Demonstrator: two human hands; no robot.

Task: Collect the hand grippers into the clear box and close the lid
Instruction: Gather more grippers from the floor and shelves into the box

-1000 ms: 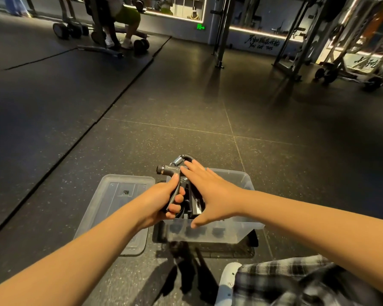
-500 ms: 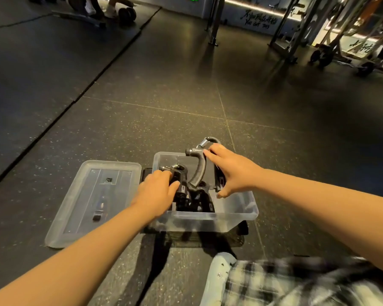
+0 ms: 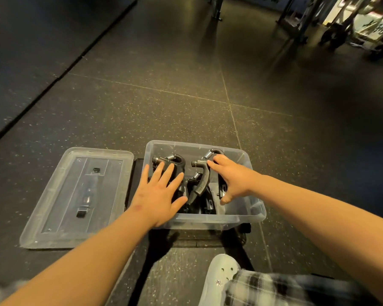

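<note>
Blur softens the lower left corner, where the left forearm runs out of frame, and the gym equipment [image 3: 332, 29] at the upper right is too smeared to identify. On the left, the lid [image 3: 80, 195] lies flat on the dark speckled floor [image 3: 164, 96], just beside the clear box [image 3: 241, 208] and apart from it; small dark fittings show through its plastic, but what they are cannot be made out. A dark flat object under the box peeks out between lid and box, mostly hidden.

The left hand [image 3: 158, 191] lies spread, fingers splayed and palm down, over the left part of the open box, gripping nothing; it covers most of the left hand gripper [image 3: 169, 160], of which only the spring and curved top show past the fingertips. More black grippers are piled in the middle of the box, their shapes tangled and hard to count. The right hand gripper [image 3: 202, 180] stands tilted in the box, its spring at the far end and its handle slanting toward the near wall. The right hand [image 3: 232, 177] is curled around the far handle of this gripper, fingers at the top, thumb low, hiding that handle.

At the bottom, a pale shoe [image 3: 219, 277] and checked cloth [image 3: 285, 290] are cut off by the frame edge.
</note>
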